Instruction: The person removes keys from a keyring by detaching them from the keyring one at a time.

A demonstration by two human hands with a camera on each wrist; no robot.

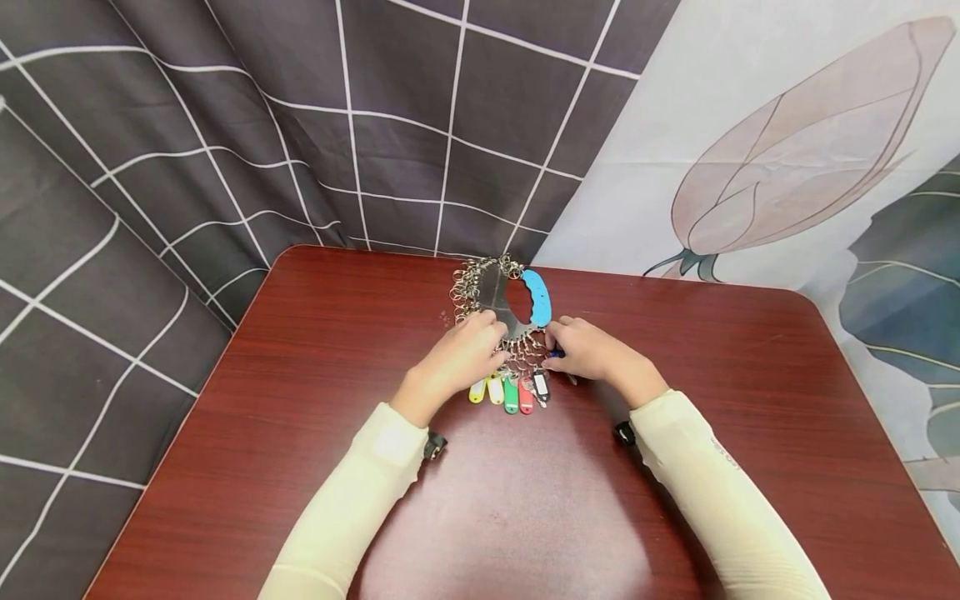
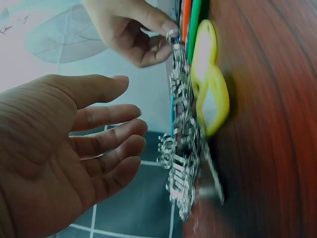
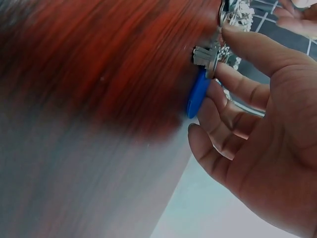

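A flat metal key holder (image 1: 491, 287) with a blue grip (image 1: 540, 300) lies near the table's far edge, its rim hung with many clips and split rings (image 2: 184, 124). My left hand (image 1: 468, 346) hovers over its near left side; the left wrist view shows loosely bent fingers with nothing between them. At the near right, my right hand (image 1: 588, 348) pinches at a key ring (image 3: 213, 64) that carries a key and a blue key tag (image 3: 198, 96). Beside it hang a black tag (image 1: 542, 385), a red tag (image 1: 527, 398), a green tag (image 1: 512, 396) and two yellow tags (image 1: 477, 392).
The dark red wooden table (image 1: 480, 508) reaches back to a grey checked curtain (image 1: 405, 150) and a pale cloth (image 1: 622, 217) with a flower print. A black wrist strap part (image 1: 435, 445) shows under my left sleeve.
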